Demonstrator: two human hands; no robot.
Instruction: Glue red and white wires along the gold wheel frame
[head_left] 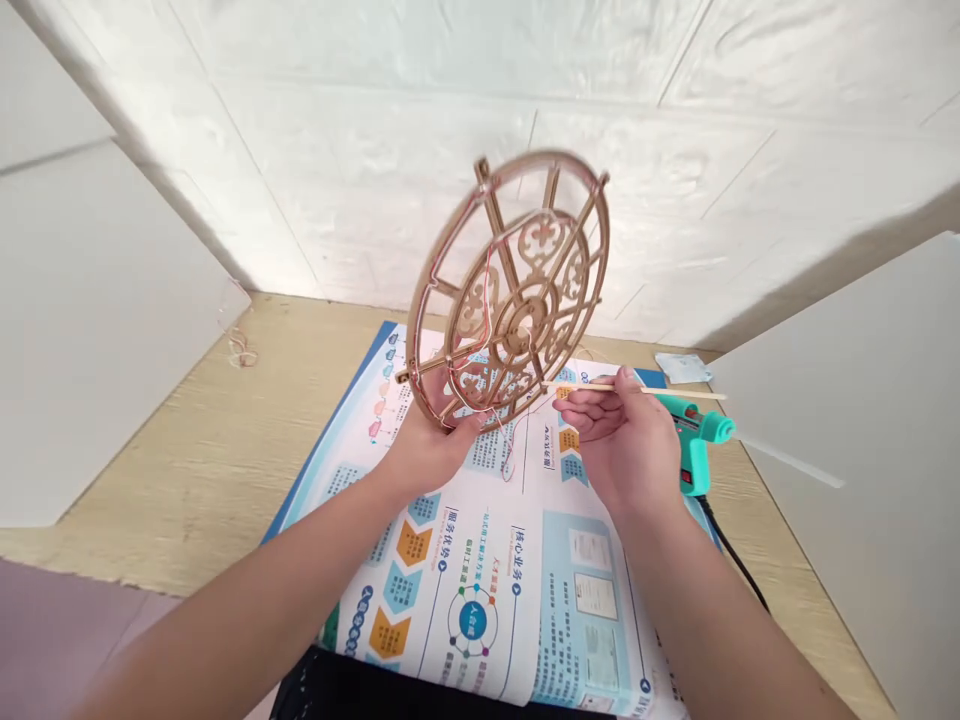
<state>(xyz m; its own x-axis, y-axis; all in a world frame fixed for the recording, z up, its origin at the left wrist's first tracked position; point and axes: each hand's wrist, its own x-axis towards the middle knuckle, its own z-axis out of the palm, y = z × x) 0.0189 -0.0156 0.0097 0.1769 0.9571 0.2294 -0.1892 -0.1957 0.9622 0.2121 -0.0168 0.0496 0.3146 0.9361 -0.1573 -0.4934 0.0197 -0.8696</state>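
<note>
My left hand (431, 445) grips the lower rim of a round, bronze-coloured openwork frame (525, 325), holding it tilted up above the table. The frame has spokes, concentric rings and clover-shaped cutouts. Thin red and white wires (489, 300) run along its rings, and a loose end hangs below near my left thumb. Between the thumb and fingers of my right hand (626, 440) is a thin wooden stick (675, 392), lying nearly level. The stick's left tip reaches the frame's lower right edge; whether it touches, I cannot tell.
A printed sheet (525, 520) covers the tabletop (180, 470) under my hands. Right of my right hand lies a teal glue gun (694, 440) with a black cord. A small white packet (682, 368) sits behind it. White panels (112, 330) stand at both sides, a white wall behind.
</note>
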